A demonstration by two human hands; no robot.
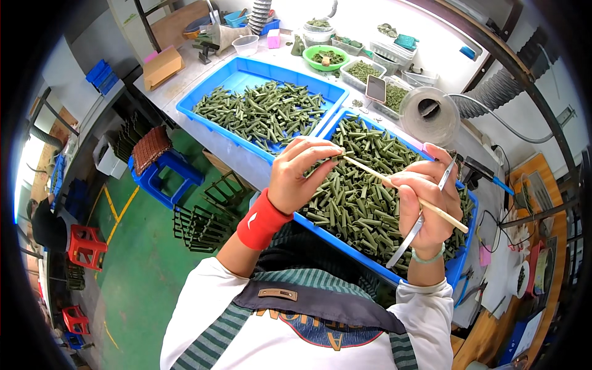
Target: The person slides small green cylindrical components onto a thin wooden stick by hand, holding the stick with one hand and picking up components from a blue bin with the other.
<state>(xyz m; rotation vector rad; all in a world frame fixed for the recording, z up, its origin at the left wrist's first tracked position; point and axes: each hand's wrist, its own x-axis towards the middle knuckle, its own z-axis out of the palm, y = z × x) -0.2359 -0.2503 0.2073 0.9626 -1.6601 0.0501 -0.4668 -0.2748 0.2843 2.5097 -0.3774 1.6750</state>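
My left hand (295,179), below a red wristband (264,220), pinches a small dark-green tube piece (322,163) that its fingers mostly hide. Against those fingertips rests the tip of a slim wooden stick (447,217). My right hand (428,200) grips this stick, along with a thin flat metal tool (406,242) whose exact kind I cannot make out. Both hands are raised over a blue tray (464,259) heaped with short green tubes (351,206). Beyond it, a second blue tray (213,73) holds more green tubes (262,111), spread more thinly.
Behind the trays stand a green bowl (308,60), clear plastic tubs (364,66), a phone (375,89) and a clear funnel-shaped hood (425,117) on a grey hose (499,92). A blue stool (163,176) and dark racks (203,219) are on the floor at left.
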